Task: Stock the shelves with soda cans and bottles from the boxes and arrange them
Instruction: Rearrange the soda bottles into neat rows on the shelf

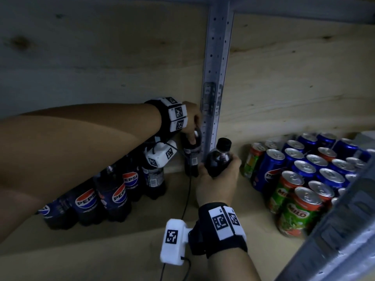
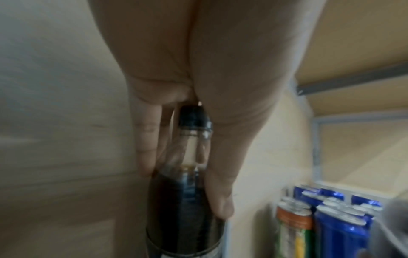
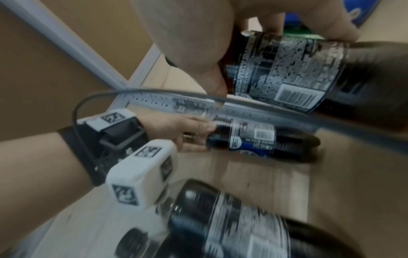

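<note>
While my right hand (image 1: 216, 184) wraps its fingers round the dark body of a cola bottle (image 1: 219, 159), I hold that bottle upright just off the wooden shelf board (image 1: 121, 250), its black cap above my knuckles. From the head camera I see only the bare shoulder of this bottle; the right wrist camera shows me what that view hides, the label's fine print and barcode turned toward my palm, with my fingertips (image 3: 344, 33) pressing on the label's far side.

Just beyond those fingers, my left hand (image 1: 190, 122) grips a second bottle (image 1: 191, 157) by the neck, standing against the grey perforated upright (image 1: 215, 78). The head view leaves the grip half hidden behind the hand. The left wrist camera settles it: thumb (image 2: 220, 200) down one side of the neck, fingers (image 2: 145, 150) down the other, the cap tucked under my palm. Whether the bottle's base rests fully on the board I cannot tell from that view; the right wrist camera shows its bottom meeting the wood.

Behind my left wrist runs a row of Pepsi bottles (image 1: 113, 195), logos forward in the head view, while the right wrist camera catches only the nearest one, blurred, label back toward it.

Past my right fingers, on the other side of the upright, stand packed cans: blue Pepsi cans (image 1: 269, 169) and green Milo cans (image 1: 298, 211), the Milo name readable only from the head camera.
</note>
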